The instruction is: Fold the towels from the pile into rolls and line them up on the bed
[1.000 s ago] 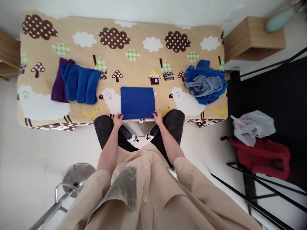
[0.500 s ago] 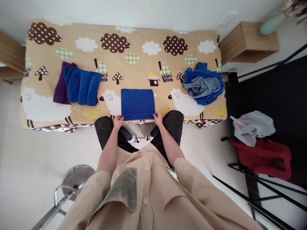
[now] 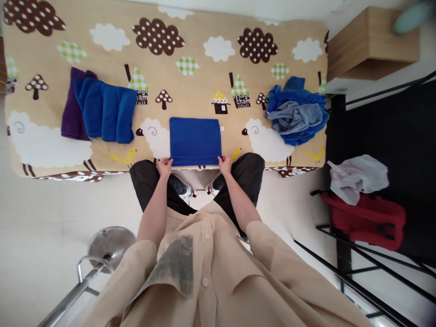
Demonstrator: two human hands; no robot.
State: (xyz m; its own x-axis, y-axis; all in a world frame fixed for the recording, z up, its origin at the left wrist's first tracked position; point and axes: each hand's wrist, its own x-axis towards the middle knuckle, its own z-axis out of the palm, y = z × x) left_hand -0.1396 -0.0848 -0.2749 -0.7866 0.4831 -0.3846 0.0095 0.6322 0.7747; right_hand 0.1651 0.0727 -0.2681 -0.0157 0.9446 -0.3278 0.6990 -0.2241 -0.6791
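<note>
Gently pinch with left grip and right grip, fingers closed on the near corners of the blue cloth, at the middle of the sheep sheet's front edge. Pull both sides evenly, flat and straight.

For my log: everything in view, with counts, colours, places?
bedspread: 1, patterned beige, upper centre
flat cloth: 1, blue, bedspread front edge
folded cloths: count unclear, blue, purple, bedspread left
crumpled cloths: count unclear, blue, grey, bedspread right
cabinet: 1, brown, upper right
vase: 1, pale green, on cabinet
plastic bag: 1, white, right
backpack: 1, red, right
metal stand: 1, silver, lower left
bars: several, black, right
shirt: 1, beige, bottom
trousers: 1 pair, black, centre
shoes: 2, partly white, centre
left hand: 1, pinching flat cloth's near-left corner
right hand: 1, pinching flat cloth's near-right corner
</note>
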